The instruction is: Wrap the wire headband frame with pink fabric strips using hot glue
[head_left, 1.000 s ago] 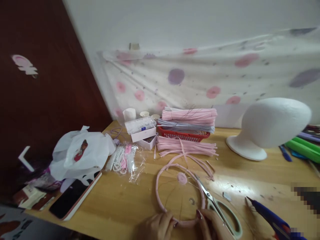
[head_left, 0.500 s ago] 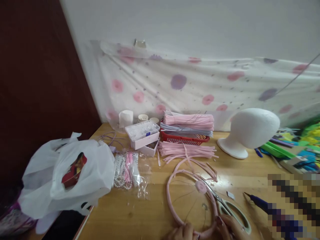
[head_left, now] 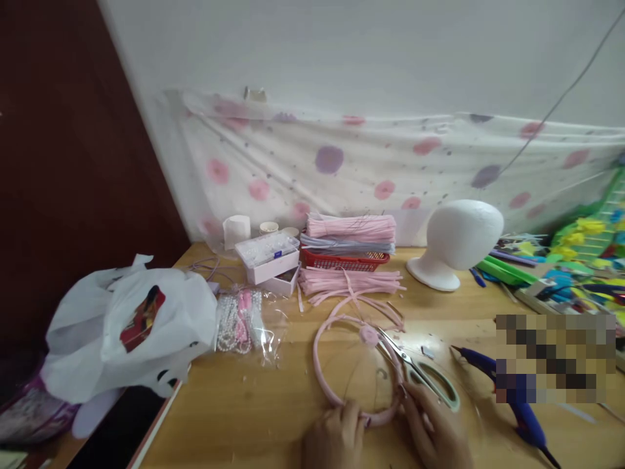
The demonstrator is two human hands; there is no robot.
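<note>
On the table lies a ring wrapped in pink strip (head_left: 319,371), with thin wires across it. My left hand (head_left: 336,433) is closed on its near edge, the fingers bent over the band. My right hand (head_left: 432,423) pinches the near right side of the same ring. A small pink coiled rosette (head_left: 370,335) sits at the ring's upper right, inside the rim. Scissors (head_left: 442,387) with pale handles lie beside my right hand, blades pointing toward the rosette. Loose pink strips (head_left: 375,309) reach from the ring's far side toward a pink bundle (head_left: 351,281).
A blue glue gun (head_left: 527,417) lies at right, partly blurred out. A white foam head (head_left: 463,234) stands behind. A red basket (head_left: 342,262) carries strip bundles. White boxes (head_left: 273,267), a packet of beads (head_left: 239,322) and a white plastic bag (head_left: 195,306) are at left.
The camera view has turned to the right and a little down, so the tabletop things sit further left and more of both hands shows. Both hands stay at the ring.
</note>
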